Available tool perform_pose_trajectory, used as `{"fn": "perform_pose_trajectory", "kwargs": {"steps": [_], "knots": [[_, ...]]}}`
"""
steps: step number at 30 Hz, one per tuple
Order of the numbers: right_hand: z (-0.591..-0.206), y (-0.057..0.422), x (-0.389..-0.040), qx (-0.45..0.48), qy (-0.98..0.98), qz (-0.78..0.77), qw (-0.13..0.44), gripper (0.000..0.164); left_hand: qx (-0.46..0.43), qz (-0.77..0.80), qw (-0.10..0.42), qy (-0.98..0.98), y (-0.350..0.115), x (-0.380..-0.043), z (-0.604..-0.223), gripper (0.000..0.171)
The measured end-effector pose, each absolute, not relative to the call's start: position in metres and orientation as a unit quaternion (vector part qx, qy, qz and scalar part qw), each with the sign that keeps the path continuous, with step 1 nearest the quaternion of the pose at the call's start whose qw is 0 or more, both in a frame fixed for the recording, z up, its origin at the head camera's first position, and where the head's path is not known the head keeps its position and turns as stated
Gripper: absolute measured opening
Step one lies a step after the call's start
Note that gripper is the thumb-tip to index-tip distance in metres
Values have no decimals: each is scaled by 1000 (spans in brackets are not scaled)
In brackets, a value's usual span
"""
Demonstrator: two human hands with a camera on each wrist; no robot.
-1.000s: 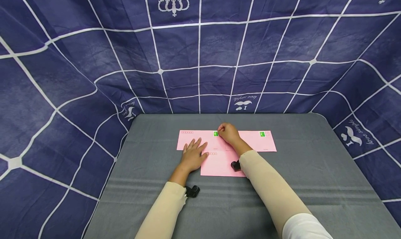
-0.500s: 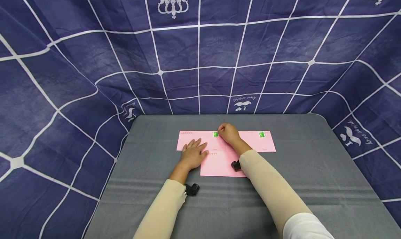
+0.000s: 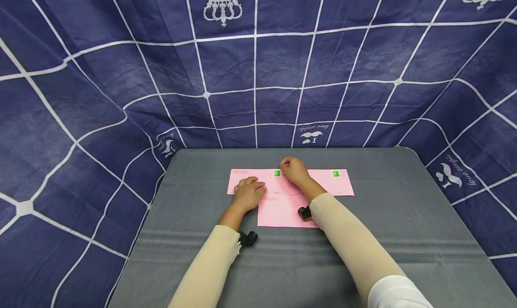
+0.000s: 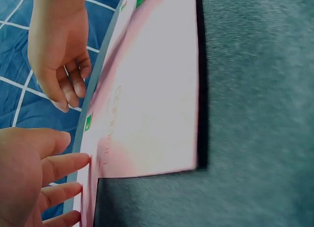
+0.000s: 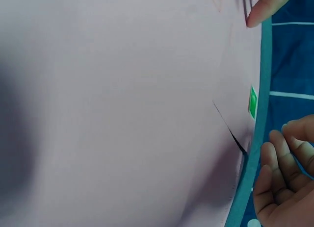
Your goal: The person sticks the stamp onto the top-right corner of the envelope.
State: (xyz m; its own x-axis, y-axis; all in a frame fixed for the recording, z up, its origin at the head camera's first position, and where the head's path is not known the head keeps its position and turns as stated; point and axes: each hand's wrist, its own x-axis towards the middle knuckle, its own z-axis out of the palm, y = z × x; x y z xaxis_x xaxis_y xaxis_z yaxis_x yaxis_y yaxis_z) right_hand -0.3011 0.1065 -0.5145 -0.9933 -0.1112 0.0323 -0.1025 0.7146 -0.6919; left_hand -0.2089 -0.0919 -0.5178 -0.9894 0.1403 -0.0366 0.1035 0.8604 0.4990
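Three pink envelopes lie flat: a back left envelope point(image 3: 238, 184), a back right envelope point(image 3: 343, 189) and a front envelope point(image 3: 278, 216). Green stamps sit on the back two, the left stamp point(image 3: 277, 173) and the right stamp point(image 3: 336, 173). My left hand point(image 3: 247, 195) touches the back left envelope with its fingertips, fingers spread in the left wrist view. Just right of the left stamp is my right hand point(image 3: 295, 169), fingers loosely curled. In the right wrist view, nothing shows between its fingers point(image 5: 277, 143). My right forearm hides part of the front envelope.
The envelopes lie on a grey cloth-covered table point(image 3: 194, 218). A blue curtain point(image 3: 278, 65) with white grid lines rises behind it and at both sides. Black wrist cameras, such as the left camera point(image 3: 248, 239), sit at both cuffs.
My left hand has drawn its fingers in and bent them more on the back left envelope. The right hand stays beside the left stamp. The view has shifted slightly.
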Motion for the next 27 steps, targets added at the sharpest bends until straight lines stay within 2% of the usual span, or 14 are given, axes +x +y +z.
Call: {"fn": "perform_pose_trajectory", "kwargs": {"steps": [8, 15, 27], "knots": [[-506, 116, -296, -56, 915, -399, 11, 17, 43, 301, -13, 953, -90, -218, -522, 32], [-501, 128, -292, -55, 902, -428, 20, 19, 62, 356, -83, 929, -99, -217, -520, 33], [-494, 153, -280, -74, 885, -460, 24, 27, 58, 404, -136, 903, -117, -210, -515, 28]]}}
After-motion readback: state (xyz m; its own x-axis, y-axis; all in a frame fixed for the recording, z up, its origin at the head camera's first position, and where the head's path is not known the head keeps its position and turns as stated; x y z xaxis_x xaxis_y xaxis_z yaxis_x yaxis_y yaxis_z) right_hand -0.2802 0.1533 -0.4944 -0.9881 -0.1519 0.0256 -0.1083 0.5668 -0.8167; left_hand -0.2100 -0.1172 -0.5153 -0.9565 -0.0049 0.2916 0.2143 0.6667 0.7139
